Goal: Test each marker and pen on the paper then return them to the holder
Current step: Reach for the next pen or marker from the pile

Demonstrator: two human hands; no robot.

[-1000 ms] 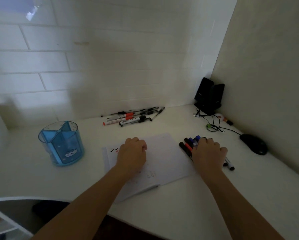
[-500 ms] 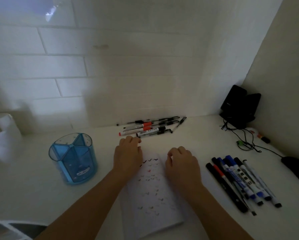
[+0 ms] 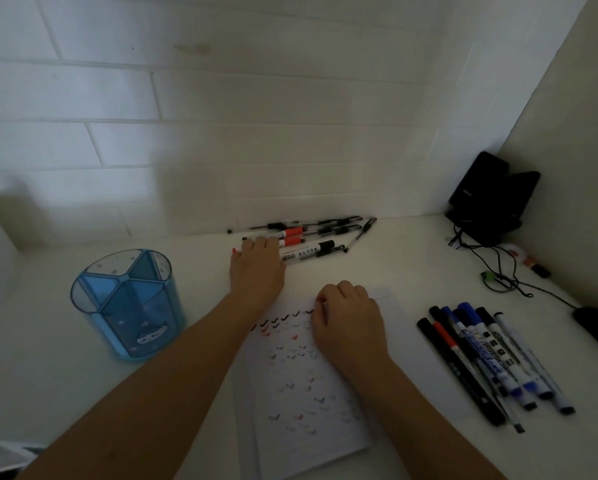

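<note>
Flat-fingered left hand [image 3: 257, 268] touches pens [image 3: 311, 237] at twelve o'clock; curled right hand [image 3: 346, 320] pins paper [image 3: 308, 393]. Best: isolate one pen.

Our hands at the marked paper [image 3: 308, 393]
Our left hand [image 3: 256, 271] touches the far pens [image 3: 311, 237]; our right hand [image 3: 346, 320] rests curled on the sheet.
</note>
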